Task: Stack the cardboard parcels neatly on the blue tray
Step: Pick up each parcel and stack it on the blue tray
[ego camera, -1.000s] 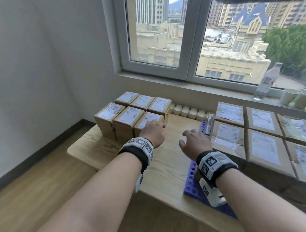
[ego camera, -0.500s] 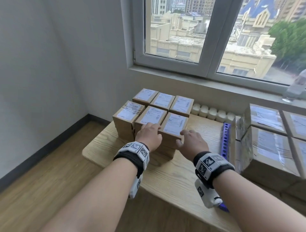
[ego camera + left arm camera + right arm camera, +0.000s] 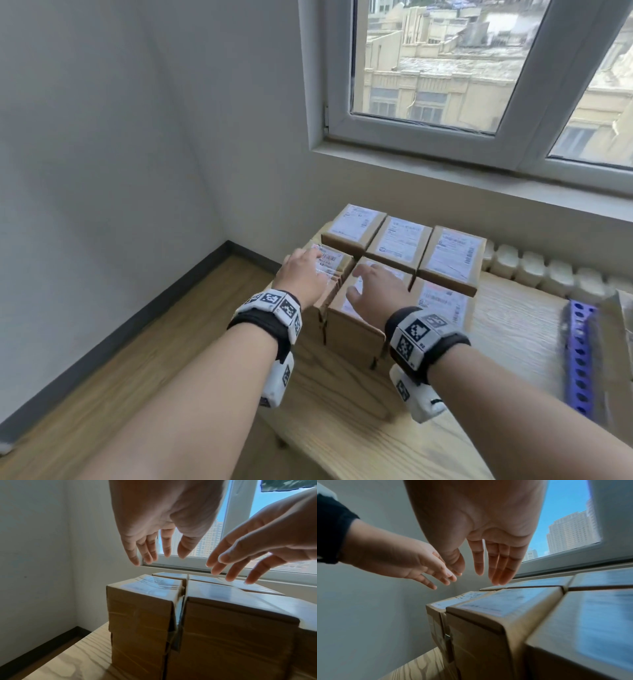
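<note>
Small cardboard parcels with white labels stand in a tight block of two rows on the left of the wooden table (image 3: pixel 342 428). My left hand (image 3: pixel 301 274) hovers open over the front-left parcel (image 3: pixel 334 263), fingers straight. My right hand (image 3: pixel 376 291) hovers open over the front-middle parcel (image 3: pixel 352 329). In the left wrist view the left hand (image 3: pixel 159 545) is clear above the front-left parcel (image 3: pixel 142 608). In the right wrist view the right hand (image 3: pixel 481 563) is just above the front-middle parcel (image 3: pixel 488 635). The blue tray (image 3: pixel 579 356) lies at the far right, partly cut off.
A row of white containers (image 3: pixel 534 270) lines the wall behind the table under the window sill (image 3: pixel 479 185). The front-right parcel (image 3: pixel 442 301) and the back row (image 3: pixel 399 241) press against the ones under my hands. The table's left edge drops to the wooden floor (image 3: pixel 102 377).
Both hands have moved left along the front row: the left from the middle parcel to the front-left one, the right from the front-right parcel to the middle one. The view swung left.
</note>
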`<move>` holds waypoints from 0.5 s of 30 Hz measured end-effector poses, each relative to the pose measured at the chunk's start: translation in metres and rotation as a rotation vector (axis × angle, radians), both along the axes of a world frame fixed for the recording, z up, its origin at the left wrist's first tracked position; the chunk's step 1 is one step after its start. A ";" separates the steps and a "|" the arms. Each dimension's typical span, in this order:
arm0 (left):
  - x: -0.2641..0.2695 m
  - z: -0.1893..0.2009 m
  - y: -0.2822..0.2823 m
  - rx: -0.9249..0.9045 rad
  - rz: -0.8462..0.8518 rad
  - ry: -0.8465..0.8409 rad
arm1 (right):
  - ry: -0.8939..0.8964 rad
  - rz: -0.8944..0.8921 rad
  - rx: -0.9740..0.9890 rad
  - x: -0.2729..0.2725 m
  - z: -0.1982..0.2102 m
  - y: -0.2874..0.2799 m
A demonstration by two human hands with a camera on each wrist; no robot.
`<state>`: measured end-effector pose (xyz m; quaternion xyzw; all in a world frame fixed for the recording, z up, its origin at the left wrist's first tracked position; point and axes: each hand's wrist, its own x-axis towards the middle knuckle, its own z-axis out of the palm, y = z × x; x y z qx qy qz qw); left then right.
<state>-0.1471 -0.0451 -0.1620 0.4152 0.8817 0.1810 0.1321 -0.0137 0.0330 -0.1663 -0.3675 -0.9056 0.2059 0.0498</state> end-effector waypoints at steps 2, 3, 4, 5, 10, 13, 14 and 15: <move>-0.016 -0.005 0.003 -0.007 0.036 -0.032 | 0.004 0.018 0.000 -0.016 -0.003 0.004; -0.023 -0.007 0.004 -0.015 0.050 -0.044 | 0.004 0.018 -0.003 -0.024 -0.005 0.006; -0.030 -0.008 0.006 -0.022 0.060 -0.051 | 0.005 0.017 -0.014 -0.031 -0.005 0.007; -0.037 -0.010 0.008 -0.029 0.066 -0.056 | 0.005 0.014 -0.028 -0.038 -0.006 0.009; -0.072 -0.018 0.021 -0.035 0.054 -0.091 | -0.013 -0.036 -0.017 -0.066 -0.009 0.017; -0.092 -0.025 0.030 -0.058 0.019 -0.136 | -0.051 -0.100 0.004 -0.078 -0.012 0.018; -0.098 -0.027 0.034 -0.070 0.006 -0.155 | -0.071 -0.123 0.005 -0.081 -0.013 0.017; -0.104 -0.029 0.037 -0.081 -0.011 -0.178 | -0.089 -0.146 0.002 -0.084 -0.014 0.016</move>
